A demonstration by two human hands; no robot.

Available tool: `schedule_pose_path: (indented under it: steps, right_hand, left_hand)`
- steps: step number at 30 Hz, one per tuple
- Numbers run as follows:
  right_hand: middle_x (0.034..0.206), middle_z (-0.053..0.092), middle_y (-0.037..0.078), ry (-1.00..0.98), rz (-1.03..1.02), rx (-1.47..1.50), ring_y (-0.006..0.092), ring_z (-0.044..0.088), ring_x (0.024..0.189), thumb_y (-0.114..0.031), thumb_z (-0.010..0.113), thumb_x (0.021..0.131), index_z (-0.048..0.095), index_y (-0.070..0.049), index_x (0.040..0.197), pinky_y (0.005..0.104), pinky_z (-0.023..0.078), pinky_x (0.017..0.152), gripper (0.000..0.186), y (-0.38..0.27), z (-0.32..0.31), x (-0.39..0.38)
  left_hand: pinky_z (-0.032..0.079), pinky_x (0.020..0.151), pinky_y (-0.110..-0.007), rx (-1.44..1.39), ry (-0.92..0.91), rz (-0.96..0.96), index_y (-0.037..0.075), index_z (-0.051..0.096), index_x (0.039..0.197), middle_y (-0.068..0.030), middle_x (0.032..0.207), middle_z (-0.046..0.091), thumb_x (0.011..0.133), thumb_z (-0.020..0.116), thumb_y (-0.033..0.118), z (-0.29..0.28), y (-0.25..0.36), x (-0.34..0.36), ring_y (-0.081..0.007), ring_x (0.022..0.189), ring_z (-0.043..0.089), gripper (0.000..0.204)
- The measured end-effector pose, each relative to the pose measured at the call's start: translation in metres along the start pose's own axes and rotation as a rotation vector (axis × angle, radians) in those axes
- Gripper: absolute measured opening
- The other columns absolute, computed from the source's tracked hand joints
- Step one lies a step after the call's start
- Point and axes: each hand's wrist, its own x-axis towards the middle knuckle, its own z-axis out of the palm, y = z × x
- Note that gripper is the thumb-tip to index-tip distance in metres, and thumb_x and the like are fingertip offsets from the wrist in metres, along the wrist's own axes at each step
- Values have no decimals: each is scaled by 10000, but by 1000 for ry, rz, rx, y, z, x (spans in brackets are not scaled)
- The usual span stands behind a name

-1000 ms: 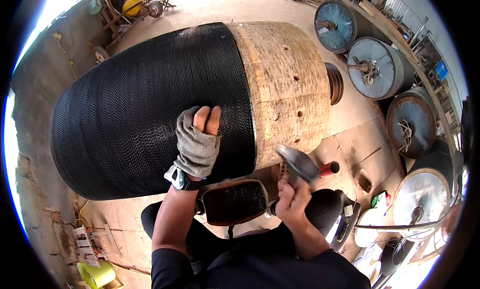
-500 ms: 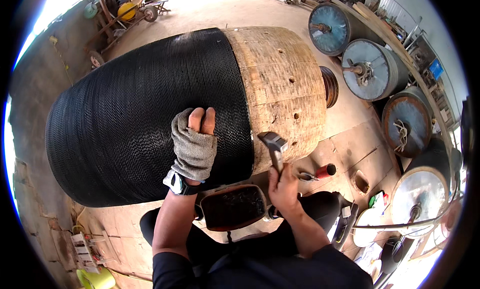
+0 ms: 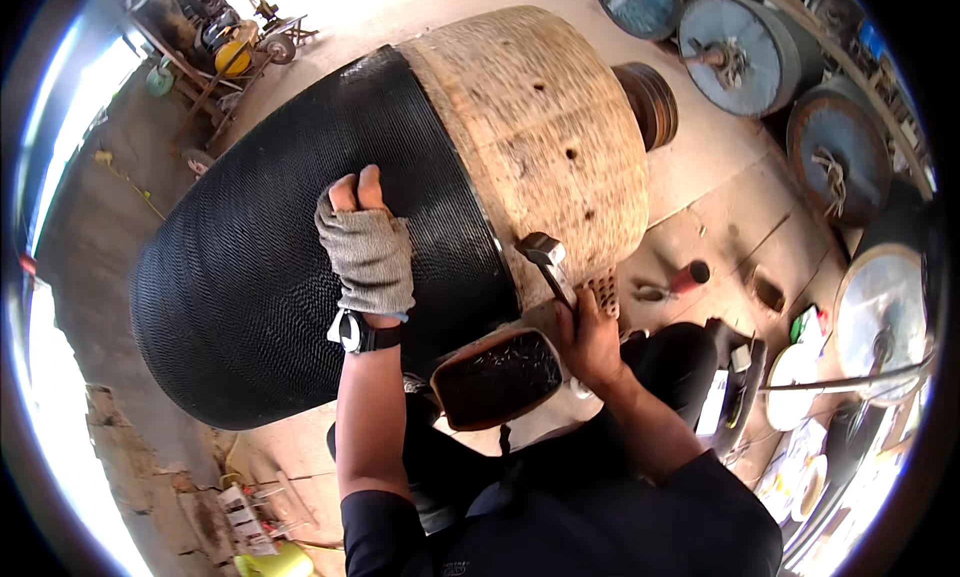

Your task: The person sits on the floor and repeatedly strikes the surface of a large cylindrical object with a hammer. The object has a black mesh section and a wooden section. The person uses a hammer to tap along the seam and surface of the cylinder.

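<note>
A large barrel-shaped drum lies before me, its left part wrapped in a black ridged covering, its right part a tan, wood-like surface with several holes. My left hand, in a grey glove with bare fingertips, rests on the black covering; two fingertips lie stretched forward, the others are hidden. In my right hand, ungloved, the fingers wrap round the handle of a hammer. The hammer head is at the near edge of the tan part, close to the seam with the covering; whether it touches cannot be told.
A dark open box with small shiny bits inside is between my knees. A red can stands on the floor at right. Several metal-ended rollers line the right side. A wheeled machine with a yellow part is far left.
My view has turned, so the drum looks more tilted. My left hand still rests on the covering. The hammer has come nearer the drum's near edge by the seam.
</note>
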Motion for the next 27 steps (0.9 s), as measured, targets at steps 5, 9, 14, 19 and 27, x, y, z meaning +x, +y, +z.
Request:
schedule_pose_path:
  steps: [5,9,14,19,27]
  right_hand:
    - [649,605,220,-34,100,123,437,632,633,-205,649,936,504,-23,923,501,485,536,232,11,-6,-17]
    - [650,600,229,-32,92,124,450,623,625,-201,649,937,499,-20,920,506,480,526,236,15,-11,-18]
    - [653,599,234,-56,110,172,455,620,627,-200,648,938,494,-18,907,511,480,529,240,24,-11,-24]
    - [666,602,233,-93,128,202,452,624,642,-197,642,942,516,-14,946,510,484,542,222,24,-9,-30]
    - [753,620,226,-56,15,178,423,644,677,-132,614,946,539,1,1013,464,499,582,166,11,-13,-30]
  left_hand:
    - [533,817,-418,-374,54,89,79,551,1245,-80,880,623,786,682,-42,-12,48,-39,-266,841,627,492]
    - [516,805,-392,-557,-84,84,34,513,1304,-88,912,666,817,662,-37,-6,87,-92,-249,841,649,514]
    - [506,812,-397,-581,-198,18,38,491,1331,-83,944,676,835,653,-32,1,90,-106,-257,867,648,527]
    - [467,819,-461,-569,-214,9,78,472,1344,-57,868,627,755,701,-15,-4,92,-99,-280,837,604,639]
    - [465,798,-441,-522,-280,-143,37,467,1298,-56,896,621,665,762,-29,-6,115,-89,-288,882,576,702]
